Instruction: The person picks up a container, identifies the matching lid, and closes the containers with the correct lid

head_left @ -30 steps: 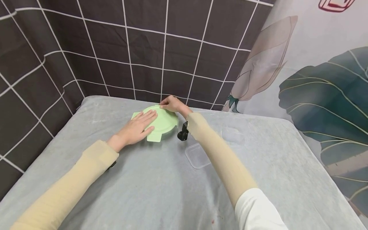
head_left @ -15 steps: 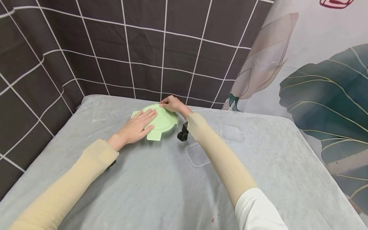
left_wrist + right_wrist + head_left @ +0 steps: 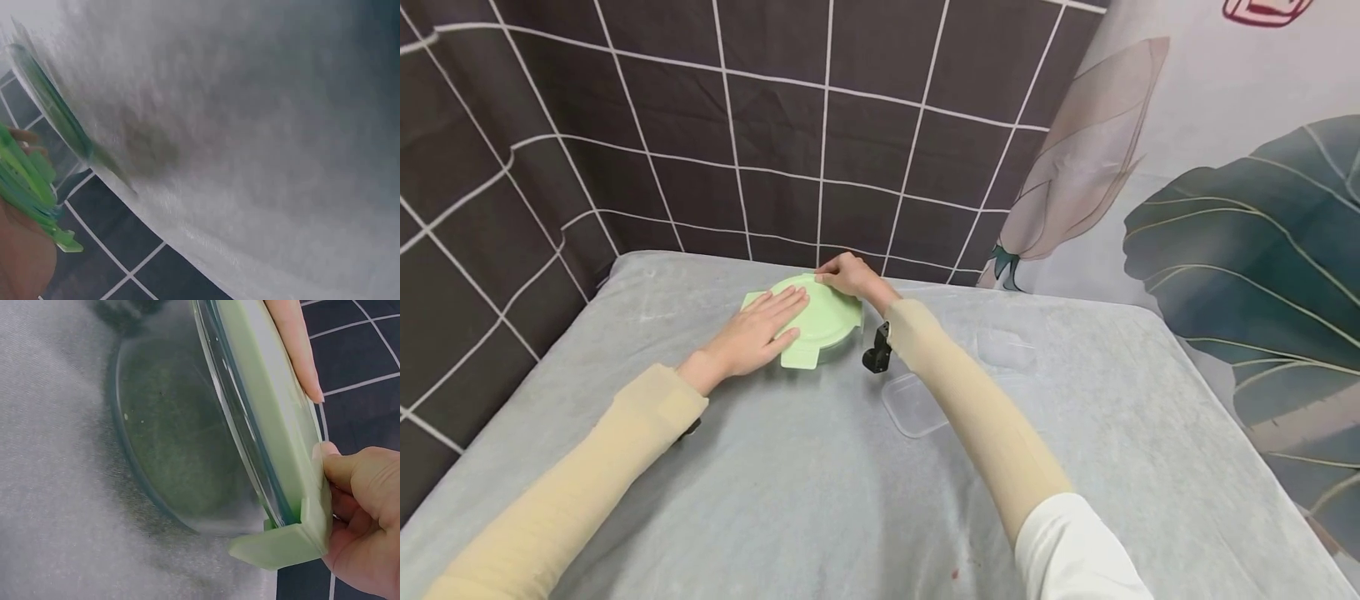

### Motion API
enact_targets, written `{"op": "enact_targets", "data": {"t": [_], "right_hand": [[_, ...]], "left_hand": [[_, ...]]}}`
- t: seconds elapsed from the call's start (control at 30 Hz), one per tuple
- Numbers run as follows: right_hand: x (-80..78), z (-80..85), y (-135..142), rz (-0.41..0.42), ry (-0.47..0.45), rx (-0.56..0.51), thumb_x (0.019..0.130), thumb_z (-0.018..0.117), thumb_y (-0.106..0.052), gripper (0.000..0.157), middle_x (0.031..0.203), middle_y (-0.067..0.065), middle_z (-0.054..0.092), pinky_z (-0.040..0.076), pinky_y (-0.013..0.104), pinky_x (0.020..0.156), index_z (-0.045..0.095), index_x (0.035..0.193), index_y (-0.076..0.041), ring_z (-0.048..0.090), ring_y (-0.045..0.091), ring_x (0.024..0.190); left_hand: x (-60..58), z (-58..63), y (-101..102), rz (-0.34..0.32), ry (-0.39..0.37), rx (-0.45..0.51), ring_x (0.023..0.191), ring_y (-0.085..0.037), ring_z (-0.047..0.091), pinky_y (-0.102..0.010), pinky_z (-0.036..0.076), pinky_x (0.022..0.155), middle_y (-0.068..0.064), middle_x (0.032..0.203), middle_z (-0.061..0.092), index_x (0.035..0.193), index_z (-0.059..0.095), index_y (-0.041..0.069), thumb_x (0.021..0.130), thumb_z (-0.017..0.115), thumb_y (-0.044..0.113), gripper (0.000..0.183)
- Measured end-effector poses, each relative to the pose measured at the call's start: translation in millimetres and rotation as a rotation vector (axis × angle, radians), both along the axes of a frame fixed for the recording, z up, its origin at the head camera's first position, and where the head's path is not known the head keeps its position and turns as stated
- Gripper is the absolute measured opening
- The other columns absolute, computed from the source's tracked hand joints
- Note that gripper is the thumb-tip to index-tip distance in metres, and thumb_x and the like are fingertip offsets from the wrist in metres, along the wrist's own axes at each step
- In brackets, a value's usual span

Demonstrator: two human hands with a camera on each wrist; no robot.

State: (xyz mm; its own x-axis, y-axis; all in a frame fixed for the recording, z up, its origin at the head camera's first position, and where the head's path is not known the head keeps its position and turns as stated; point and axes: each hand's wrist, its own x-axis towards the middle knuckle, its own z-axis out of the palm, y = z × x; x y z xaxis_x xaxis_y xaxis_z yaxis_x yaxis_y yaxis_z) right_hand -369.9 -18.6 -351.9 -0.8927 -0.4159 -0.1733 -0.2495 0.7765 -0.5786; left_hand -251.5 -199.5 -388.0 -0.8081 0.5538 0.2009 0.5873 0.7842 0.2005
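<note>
A round light-green lid sits on a clear glass food container toward the back of the table. My left hand lies flat across the lid's left part, fingers straight and spread. At the far right edge, my right hand has curled fingers and the thumb on the lid's rim, seen close up in the right wrist view. One locking flap sticks outward beside that hand. Another flap juts out at the front. The left wrist view shows just a sliver of the lid and container.
A clear rectangular plastic piece lies beneath the right forearm, partly covered by it. Another clear piece is to its right. Grey cloth covers the table. A dark grid-patterned curtain hangs directly behind the far edge.
Both hands keep their places on the lid, and the container stays put. The view shifts very slightly.
</note>
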Motion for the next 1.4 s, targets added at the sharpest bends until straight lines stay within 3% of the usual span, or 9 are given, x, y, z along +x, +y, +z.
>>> {"op": "enact_targets", "data": {"t": [0.2,0.4,0.67,0.87,1.0,1.13,1.23,1.4], "right_hand": [[2.0,3.0,0.7,-0.017,0.025,0.008,0.089,0.054,-0.033,0.031,0.117,0.005,0.063,0.049,0.022,0.075,0.065,0.113,-0.017,0.058,0.012,0.092],[6.1,-1.6,2.4,0.003,0.071,0.021,0.091,0.052,-0.032,0.03,0.115,0.003,0.065,0.049,0.021,0.074,0.065,0.113,-0.015,0.06,0.013,0.095],[10.8,-4.8,2.4,-0.012,0.163,0.027,0.091,0.052,-0.029,0.028,0.111,0.002,0.067,0.048,0.022,0.07,0.065,0.112,-0.016,0.061,0.015,0.096],[16.8,-8.7,3.5,0.001,0.246,0.05,0.092,0.05,-0.028,0.029,0.113,0.003,0.066,0.051,0.026,0.076,0.065,0.113,-0.014,0.062,0.016,0.099],[24.3,-11.9,3.9,0.028,0.347,0.093,0.094,0.047,-0.025,0.031,0.117,0.004,0.064,0.052,0.031,0.082,0.061,0.118,-0.012,0.062,0.019,0.105],[31.2,-13.5,4.7,0.062,0.384,0.16,0.096,0.042,-0.021,0.034,0.123,0.006,0.06,0.051,0.033,0.086,0.054,0.125,-0.01,0.059,0.02,0.109],[36.5,-14.1,5.9,0.089,0.385,0.153,0.097,0.038,-0.019,0.036,0.13,0.007,0.054,0.046,0.032,0.096,0.049,0.13,-0.008,0.053,0.02,0.118],[44.3,-18.2,5.3,0.194,0.411,0.144,0.098,0.034,-0.021,0.043,0.143,0.01,0.037,0.026,0.031,0.113,0.037,0.137,-0.004,0.033,0.021,0.135]], "left_hand": [[-2.6,5.9,-3.0,-0.031,0.001,-0.013,0.14,-0.024,0.018,-0.045,0.013,0.115,-0.007,0.151,0.022,0.143,0.024,0.009,0.097,0.033,0.034,0.053],[-2.5,2.8,-5.1,-0.015,-0.027,-0.058,0.141,-0.019,0.015,-0.042,0.013,0.115,-0.001,0.152,0.017,0.145,0.02,0.014,0.097,0.028,0.037,0.053],[-6.2,2.9,-10.0,-0.031,-0.005,-0.051,0.141,-0.017,0.016,-0.041,0.014,0.115,0.002,0.152,0.019,0.144,0.021,0.017,0.098,0.027,0.034,0.05],[-7.2,4.7,-11.2,-0.05,-0.013,-0.06,0.141,-0.017,0.017,-0.042,0.014,0.115,0.003,0.152,0.02,0.144,0.022,0.018,0.097,0.028,0.033,0.05],[-6.4,5.6,-8.1,-0.035,-0.022,-0.066,0.141,-0.017,0.017,-0.042,0.014,0.115,0.003,0.152,0.02,0.144,0.023,0.018,0.098,0.026,0.032,0.048],[-5.3,6.7,-4.9,-0.012,-0.023,-0.082,0.141,-0.017,0.017,-0.042,0.014,0.115,0.003,0.152,0.02,0.144,0.023,0.017,0.098,0.026,0.031,0.048],[-3.6,7.7,-3.1,0.01,-0.02,-0.09,0.141,-0.017,0.018,-0.042,0.015,0.115,0.002,0.151,0.021,0.144,0.024,0.016,0.098,0.026,0.03,0.048],[-0.3,8.0,-1.7,0.043,0.004,-0.096,0.14,-0.019,0.021,-0.043,0.016,0.115,-0.001,0.151,0.023,0.143,0.026,0.014,0.098,0.026,0.028,0.048]]}}
